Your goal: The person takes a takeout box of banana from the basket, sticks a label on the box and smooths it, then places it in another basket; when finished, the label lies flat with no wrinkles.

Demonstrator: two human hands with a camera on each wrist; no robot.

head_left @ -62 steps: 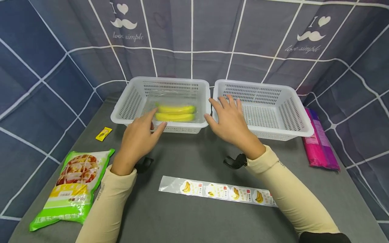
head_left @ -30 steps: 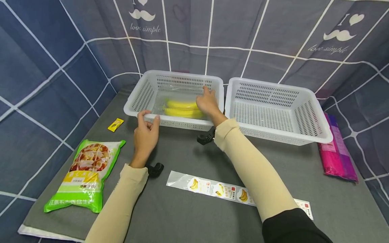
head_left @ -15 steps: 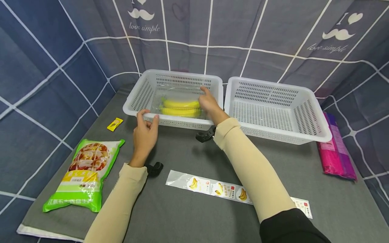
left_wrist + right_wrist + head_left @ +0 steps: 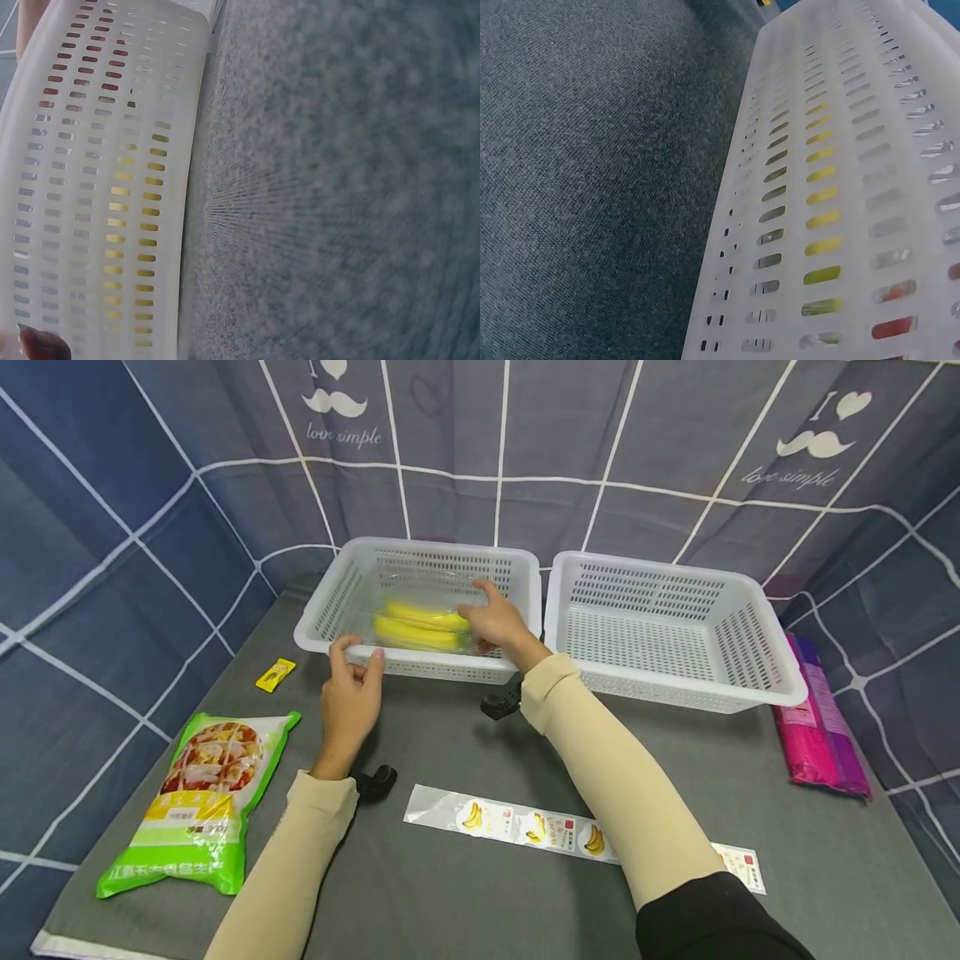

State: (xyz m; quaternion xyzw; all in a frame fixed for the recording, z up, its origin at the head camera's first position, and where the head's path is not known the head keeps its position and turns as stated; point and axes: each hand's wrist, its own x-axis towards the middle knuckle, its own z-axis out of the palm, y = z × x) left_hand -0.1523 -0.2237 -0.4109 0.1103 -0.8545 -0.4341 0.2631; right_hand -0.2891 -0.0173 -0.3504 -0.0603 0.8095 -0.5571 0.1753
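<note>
In the head view, my left hand [image 4: 351, 697] grips the front rim of the left white plastic basket [image 4: 405, 665]; a fingertip [image 4: 46, 345] shows at its outer wall in the left wrist view. My right hand [image 4: 501, 620] reaches inside and holds the right end of a clear plastic box [image 4: 427, 578] with yellow bananas [image 4: 416, 633]. Its index finger lies along the top, while the lower fingers are partly hidden by the box and bananas. Yellow shows through the slots of the basket wall [image 4: 855, 262] in the right wrist view.
A second white basket [image 4: 652, 689] stands close on the right, beside a pink and purple packet [image 4: 821, 727]. A strip of banana labels [image 4: 517, 822] lies in front, partly under my right arm. On the left are a green food bag [image 4: 198, 802] and a small yellow packet [image 4: 275, 675].
Both hands came to the left basket, the left onto its rim and the right inside. Over the last half second, the right hand and banana box shifted left, and the box tilted slightly.
</note>
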